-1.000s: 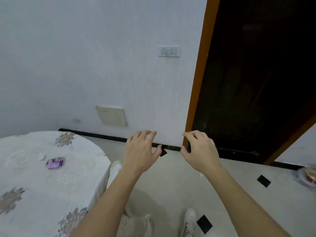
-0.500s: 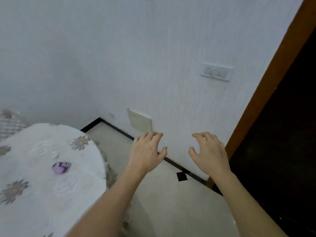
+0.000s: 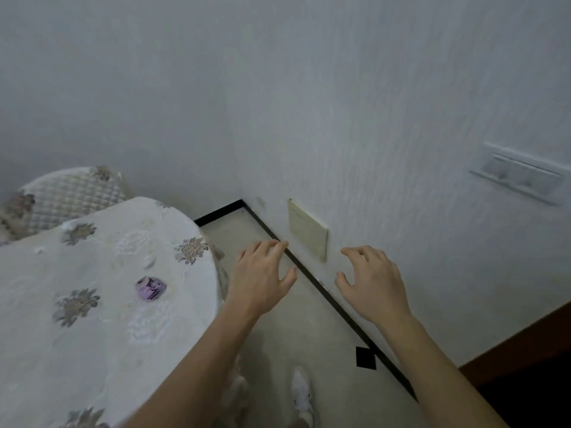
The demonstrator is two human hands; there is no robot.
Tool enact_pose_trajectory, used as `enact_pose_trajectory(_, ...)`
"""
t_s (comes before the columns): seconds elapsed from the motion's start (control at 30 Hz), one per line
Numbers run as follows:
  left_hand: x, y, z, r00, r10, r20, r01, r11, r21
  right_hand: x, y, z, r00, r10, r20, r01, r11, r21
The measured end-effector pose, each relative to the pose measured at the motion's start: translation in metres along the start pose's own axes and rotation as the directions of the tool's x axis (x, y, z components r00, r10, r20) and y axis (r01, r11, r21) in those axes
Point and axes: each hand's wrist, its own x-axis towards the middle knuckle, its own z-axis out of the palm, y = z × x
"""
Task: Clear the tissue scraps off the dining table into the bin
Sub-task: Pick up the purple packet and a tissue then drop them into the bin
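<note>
The round dining table (image 3: 102, 344) fills the lower left under a white cloth with brown flower motifs. On it lie small white tissue scraps (image 3: 149, 261) (image 3: 39, 250) (image 3: 68, 225) and a crumpled purple wrapper (image 3: 150, 288). My left hand (image 3: 261, 276) hovers just past the table's right edge, empty, fingers spread. To its right, over the floor by the wall, my right hand (image 3: 369, 282) is also empty with curled, parted fingers. No bin is in view.
A quilted chair back (image 3: 71, 196) stands behind the table at the left. The white wall carries a beige cover plate (image 3: 307, 230) low down and a switch panel (image 3: 519, 177). A dark doorway (image 3: 525, 375) lies at the lower right. My white shoe (image 3: 301, 393) is on the tiled floor.
The view has swung left, away from the dark doorway and toward the table and corner. More of the table and the chair back now show. Both hands stay open and empty.
</note>
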Motion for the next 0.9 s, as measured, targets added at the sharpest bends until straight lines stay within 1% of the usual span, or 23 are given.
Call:
enact_pose_trajectory(0.17, 0.050, -0.035, 0.026, 0.994, -0.105, -0.011, 0.105, 0.994, -0.004, 0.075, -0.003, 0.032, 0.995, -0.091, 0.043, 0.092, 0.996, -0.009)
enact_pose_trajectory(0.4, 0.157, -0.100, 0.059, 0.971, -0.236, -0.028, 0.235, 0.972, -0.029, 0.226, -0.018, 0.072, 0.971, -0.229, 0.068, 0.230, 0.973, -0.007)
enact_pose_trajectory(0.5, 0.197, -0.130, 0.065, 0.960, -0.279, -0.020, 0.279, 0.960, -0.002, 0.282, -0.029, 0.090, 0.961, -0.273, 0.051, 0.273, 0.962, 0.005)
enact_pose_trajectory(0.6, 0.224, -0.155, 0.067, 0.946, -0.323, -0.022, 0.323, 0.946, 0.011, 0.322, -0.043, 0.110, 0.945, -0.318, 0.077, 0.316, 0.948, 0.032)
enact_pose_trajectory(0.73, 0.239, -0.186, 0.071, 0.915, -0.402, -0.039, 0.402, 0.915, 0.017, 0.364, -0.069, 0.137, 0.911, -0.394, 0.117, 0.387, 0.919, 0.079)
enact_pose_trajectory(0.9, 0.249, -0.230, 0.084, 0.843, -0.534, -0.062, 0.536, 0.844, 0.005, 0.420, -0.113, 0.177, 0.836, -0.518, 0.180, 0.496, 0.855, 0.153)
